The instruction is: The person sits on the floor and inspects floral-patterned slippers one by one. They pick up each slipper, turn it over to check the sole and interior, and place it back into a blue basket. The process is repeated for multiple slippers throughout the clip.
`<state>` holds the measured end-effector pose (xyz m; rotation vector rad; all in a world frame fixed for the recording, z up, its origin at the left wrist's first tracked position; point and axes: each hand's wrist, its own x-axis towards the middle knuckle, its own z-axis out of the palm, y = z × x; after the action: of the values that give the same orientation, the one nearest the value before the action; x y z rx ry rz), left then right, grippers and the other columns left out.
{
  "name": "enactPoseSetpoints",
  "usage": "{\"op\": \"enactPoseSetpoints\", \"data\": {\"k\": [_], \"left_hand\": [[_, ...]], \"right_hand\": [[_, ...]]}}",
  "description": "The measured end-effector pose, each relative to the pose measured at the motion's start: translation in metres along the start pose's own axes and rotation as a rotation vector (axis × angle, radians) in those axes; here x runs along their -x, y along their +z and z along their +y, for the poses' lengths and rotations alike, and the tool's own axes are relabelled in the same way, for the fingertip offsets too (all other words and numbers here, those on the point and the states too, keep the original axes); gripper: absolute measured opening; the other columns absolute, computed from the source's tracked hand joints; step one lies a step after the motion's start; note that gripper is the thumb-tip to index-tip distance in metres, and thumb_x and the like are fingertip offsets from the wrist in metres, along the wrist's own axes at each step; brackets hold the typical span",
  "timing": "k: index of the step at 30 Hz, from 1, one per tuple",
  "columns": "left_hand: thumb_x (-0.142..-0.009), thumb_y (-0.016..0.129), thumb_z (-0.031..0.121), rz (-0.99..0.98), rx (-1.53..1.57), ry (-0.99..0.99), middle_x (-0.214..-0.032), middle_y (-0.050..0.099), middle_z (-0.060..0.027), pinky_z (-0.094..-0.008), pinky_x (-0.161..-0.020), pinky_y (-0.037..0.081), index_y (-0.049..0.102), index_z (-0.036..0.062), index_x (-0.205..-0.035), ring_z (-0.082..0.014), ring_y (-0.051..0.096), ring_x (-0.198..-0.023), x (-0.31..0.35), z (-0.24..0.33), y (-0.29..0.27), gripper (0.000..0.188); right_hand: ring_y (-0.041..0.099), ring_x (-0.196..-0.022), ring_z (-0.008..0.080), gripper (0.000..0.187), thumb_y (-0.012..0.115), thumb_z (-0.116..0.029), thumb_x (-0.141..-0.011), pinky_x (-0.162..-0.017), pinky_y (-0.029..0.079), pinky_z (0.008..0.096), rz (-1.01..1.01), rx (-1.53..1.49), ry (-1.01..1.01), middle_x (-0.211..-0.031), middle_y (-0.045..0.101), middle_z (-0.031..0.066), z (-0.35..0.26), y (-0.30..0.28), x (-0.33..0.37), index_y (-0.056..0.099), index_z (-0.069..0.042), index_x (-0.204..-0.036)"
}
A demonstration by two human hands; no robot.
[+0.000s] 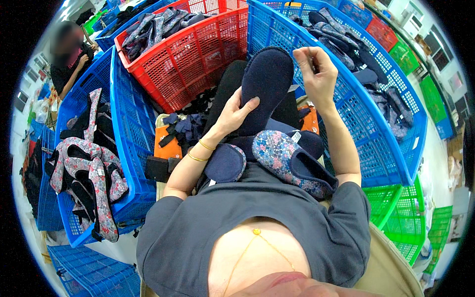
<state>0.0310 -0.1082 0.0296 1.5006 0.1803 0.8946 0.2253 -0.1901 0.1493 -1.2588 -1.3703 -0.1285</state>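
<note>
My left hand (231,115) is wrapped round the lower side of a dark navy slipper sole (269,74), thumb on its face, holding it up above my lap. To the right of the sole's upper end, my right hand (317,74) is raised with its fingertips pinched together. Whatever those fingers hold, if anything, is too small to make out. On my lap lies a floral slipper (271,147) with blue and pink print, its dark opening facing right. Beside it rests another navy slipper (225,163), sole up, with a floral edge.
Blue crates with floral slipper parts (94,163) stand at left, and a red crate (188,54) is ahead. A long blue crate (346,89) holding slippers curves round my right. Dark fabric scraps (185,129) lie beyond my left forearm. Another person (69,62) is at far left.
</note>
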Motion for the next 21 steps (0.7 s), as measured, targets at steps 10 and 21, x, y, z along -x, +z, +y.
{"op": "enactPoseSetpoints", "data": {"k": [10,21], "left_hand": [[-0.095,0.06,0.024,0.008,0.013,-0.003,-0.125,0.056,-0.0117,-0.0303,-0.095,0.046,0.04,-0.0034,-0.136,-0.0168,0.055,-0.11,0.001,-0.003,-0.006,0.053],[-0.091,0.064,0.024,0.017,-0.149,-0.016,-0.112,0.062,-0.0055,-0.0287,-0.091,0.046,0.055,-0.0008,-0.122,-0.0119,0.056,-0.1,-0.039,0.017,-0.014,0.04]], "right_hand": [[0.061,-0.071,0.0111,0.029,0.072,-0.025,-0.086,-0.063,0.048,0.0244,-0.081,0.038,0.014,-0.086,0.066,0.0075,0.009,-0.016,0.026,0.066,-0.003,-0.103],[0.05,-0.067,0.0034,0.02,0.064,-0.021,-0.093,-0.059,0.042,0.0189,0.063,-0.051,0.106,-0.077,0.061,-0.0017,0.01,-0.025,0.002,0.063,-0.001,-0.095]]}}
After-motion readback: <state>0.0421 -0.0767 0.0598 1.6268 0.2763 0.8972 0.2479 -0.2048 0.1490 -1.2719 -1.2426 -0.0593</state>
